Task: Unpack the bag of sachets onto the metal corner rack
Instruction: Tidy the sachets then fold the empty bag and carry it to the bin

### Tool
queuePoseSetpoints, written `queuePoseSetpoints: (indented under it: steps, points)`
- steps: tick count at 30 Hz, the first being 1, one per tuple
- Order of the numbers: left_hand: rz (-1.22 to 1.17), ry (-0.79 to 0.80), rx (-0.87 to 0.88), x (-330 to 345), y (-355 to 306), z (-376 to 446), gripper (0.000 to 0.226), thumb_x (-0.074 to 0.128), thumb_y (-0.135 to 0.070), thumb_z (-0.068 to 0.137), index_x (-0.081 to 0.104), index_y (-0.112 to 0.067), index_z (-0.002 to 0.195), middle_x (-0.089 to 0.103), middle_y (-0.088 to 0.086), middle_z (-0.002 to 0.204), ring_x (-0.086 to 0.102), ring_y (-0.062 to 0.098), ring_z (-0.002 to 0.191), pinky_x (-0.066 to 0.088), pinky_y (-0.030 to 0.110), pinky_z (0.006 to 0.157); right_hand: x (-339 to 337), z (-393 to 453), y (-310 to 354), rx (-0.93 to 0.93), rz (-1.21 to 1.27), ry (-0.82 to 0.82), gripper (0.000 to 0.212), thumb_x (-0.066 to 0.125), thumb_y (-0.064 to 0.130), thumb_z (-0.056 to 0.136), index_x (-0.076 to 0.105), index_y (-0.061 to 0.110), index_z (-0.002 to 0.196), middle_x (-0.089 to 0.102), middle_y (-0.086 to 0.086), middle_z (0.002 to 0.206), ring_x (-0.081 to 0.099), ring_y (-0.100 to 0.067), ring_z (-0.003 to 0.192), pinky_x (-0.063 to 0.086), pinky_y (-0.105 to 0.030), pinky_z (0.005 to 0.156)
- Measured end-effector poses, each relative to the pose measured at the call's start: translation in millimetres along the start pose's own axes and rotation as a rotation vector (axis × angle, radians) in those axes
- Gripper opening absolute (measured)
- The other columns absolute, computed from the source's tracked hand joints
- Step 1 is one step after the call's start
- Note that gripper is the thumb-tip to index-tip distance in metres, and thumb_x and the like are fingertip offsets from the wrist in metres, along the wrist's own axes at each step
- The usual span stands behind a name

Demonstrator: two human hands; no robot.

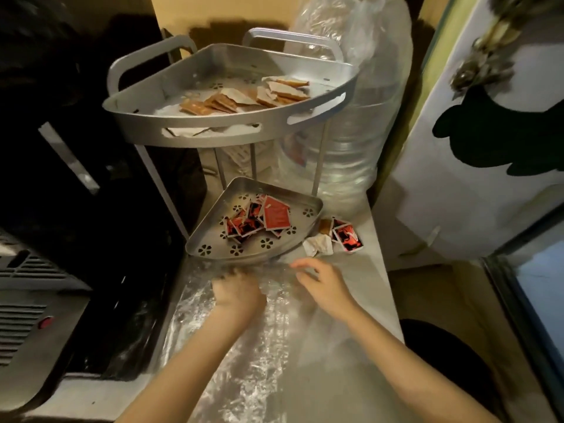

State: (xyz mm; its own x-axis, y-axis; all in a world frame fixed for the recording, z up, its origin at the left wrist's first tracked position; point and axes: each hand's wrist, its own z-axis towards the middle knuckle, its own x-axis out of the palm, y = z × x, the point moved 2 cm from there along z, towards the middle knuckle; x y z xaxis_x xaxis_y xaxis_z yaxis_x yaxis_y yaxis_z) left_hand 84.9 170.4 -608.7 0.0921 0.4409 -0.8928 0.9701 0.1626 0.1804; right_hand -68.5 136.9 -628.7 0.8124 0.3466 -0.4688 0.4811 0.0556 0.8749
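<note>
A two-tier metal corner rack [213, 134] stands at the back of the counter. Its top tray holds several brown and white sachets [244, 97]. Its bottom tray [213, 239] holds several red and black sachets [259, 218]. A crinkled clear plastic bag [244, 331] lies flat on the counter in front of the rack. My left hand [236, 293] is curled with its fingers in the bag's top edge. My right hand [323, 285] rests on the bag to the right, fingers spread and pinching the plastic.
A few red sachets [348, 235] and a crumpled white wrapper [319, 245] lie on the counter right of the bottom tray. A big plastic-wrapped water bottle [345, 132] stands behind. A dark appliance [45, 300] sits left, a fridge door [473, 163] right.
</note>
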Motion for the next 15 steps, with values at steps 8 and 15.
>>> queuePoseSetpoints:
  steps: [8,15]
  points:
    - [-0.222,-0.357,0.503,-49.1,-87.3,43.1,0.031,0.04,-0.011,0.09,0.051,-0.011,0.119,0.059,0.011,0.116,0.061,0.032,0.101,0.049,0.038,0.074,-89.6,38.8,-39.7,0.09,-0.268,-0.336,0.032,0.061,0.01,0.083,0.061,0.013,0.115,0.064,-0.009,0.114,0.053,-0.023,0.111,0.043,-0.028,0.09]
    - [-0.206,-0.214,0.686,-62.5,-140.8,108.1,0.063,0.04,-0.001,0.09,0.009,-0.002,0.145,0.009,0.021,0.154,0.007,0.033,0.143,0.011,0.036,0.117,-112.0,75.7,-63.5,0.201,-0.539,-0.179,0.057,0.057,0.033,0.085,0.04,0.01,0.135,0.042,-0.008,0.141,0.03,-0.028,0.132,0.028,-0.035,0.107]
